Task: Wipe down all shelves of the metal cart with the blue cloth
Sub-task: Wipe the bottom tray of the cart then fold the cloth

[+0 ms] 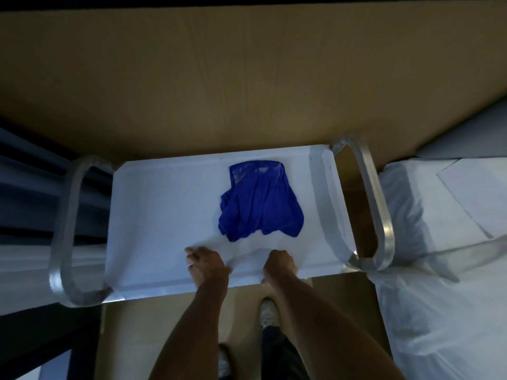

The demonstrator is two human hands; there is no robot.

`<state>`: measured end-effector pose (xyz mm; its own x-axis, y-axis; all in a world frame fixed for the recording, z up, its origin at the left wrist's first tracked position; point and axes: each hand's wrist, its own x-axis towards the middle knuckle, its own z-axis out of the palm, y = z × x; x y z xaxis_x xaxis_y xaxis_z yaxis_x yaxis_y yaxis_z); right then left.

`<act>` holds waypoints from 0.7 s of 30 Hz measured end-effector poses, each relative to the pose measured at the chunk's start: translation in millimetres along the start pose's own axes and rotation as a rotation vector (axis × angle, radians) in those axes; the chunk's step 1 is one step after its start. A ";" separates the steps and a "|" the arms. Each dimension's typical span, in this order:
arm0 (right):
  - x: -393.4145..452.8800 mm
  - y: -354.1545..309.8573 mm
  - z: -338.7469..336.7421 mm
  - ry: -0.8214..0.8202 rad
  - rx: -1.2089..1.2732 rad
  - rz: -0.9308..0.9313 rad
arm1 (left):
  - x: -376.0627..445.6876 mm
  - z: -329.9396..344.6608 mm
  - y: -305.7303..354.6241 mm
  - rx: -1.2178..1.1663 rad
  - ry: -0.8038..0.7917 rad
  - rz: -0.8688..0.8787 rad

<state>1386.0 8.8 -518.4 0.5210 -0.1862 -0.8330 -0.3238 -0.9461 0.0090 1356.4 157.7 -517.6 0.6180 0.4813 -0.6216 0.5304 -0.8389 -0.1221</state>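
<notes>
- Right now my blue cloth point(260, 200) lies crumpled on the metal cart point(153, 215)'s top shelf, toward its right.
- Both hands curl at the near edge: left hand point(206, 263), right hand point(280, 263), apparently pinching a white sheet point(247, 249).
- Bed point(439, 242) beside, right.

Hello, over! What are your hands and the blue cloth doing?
Left hand, right hand: both grip metal cart's near edge. Crumpled blue cloth untouched on top shelf. Nothing blocking.

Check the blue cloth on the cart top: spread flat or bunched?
Bunched. The blue cloth lies crumpled with folds and wrinkles on the top shelf; neither hand touches it.
</notes>
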 end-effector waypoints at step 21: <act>80.5 -47.2 -118.7 0.333 0.690 0.069 | 87.8 -90.4 115.4 -0.772 -0.063 0.043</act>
<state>1536.9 7.0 -520.2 0.6565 -0.4128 -0.6314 -0.7269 -0.5698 -0.3833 1524.3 126.1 -516.3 0.6255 0.4176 -0.6590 0.7749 -0.4307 0.4626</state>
